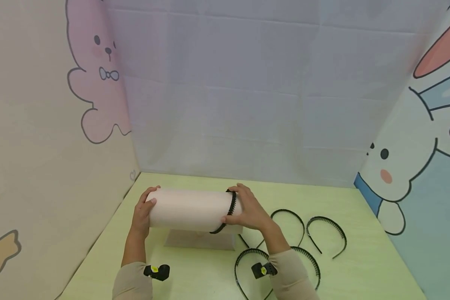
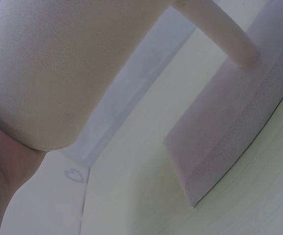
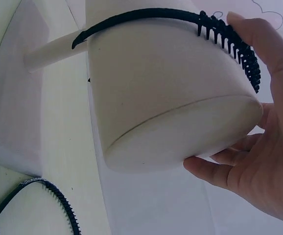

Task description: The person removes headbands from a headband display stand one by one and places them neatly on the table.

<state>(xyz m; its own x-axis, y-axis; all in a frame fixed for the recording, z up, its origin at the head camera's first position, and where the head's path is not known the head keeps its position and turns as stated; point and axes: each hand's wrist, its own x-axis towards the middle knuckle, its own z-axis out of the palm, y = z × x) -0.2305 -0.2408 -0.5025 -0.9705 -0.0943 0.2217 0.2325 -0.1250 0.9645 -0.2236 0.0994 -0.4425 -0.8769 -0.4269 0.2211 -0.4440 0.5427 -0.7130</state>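
A pale padded headband display stand [image 1: 189,208] has a thick horizontal roll on a post, above a flat base [image 2: 215,132]. My left hand [image 1: 140,214] grips the roll's left end, thumb at the front; only its palm side and wrist appear in the left wrist view. Around the roll near its right end sits a black toothed headband [image 1: 231,204], its teeth visible in the right wrist view. My right hand [image 1: 249,210] curves over that end. Its thumb lies at the headband [image 3: 156,13], while other fingers touch the roll's end face.
Several more black toothed headbands [image 1: 339,228] lie on the pale green table [image 1: 195,271], right of the stand and nearer to me. A plain backdrop [image 1: 225,104] rises behind, with cartoon-printed panels [image 1: 405,175] at both sides.
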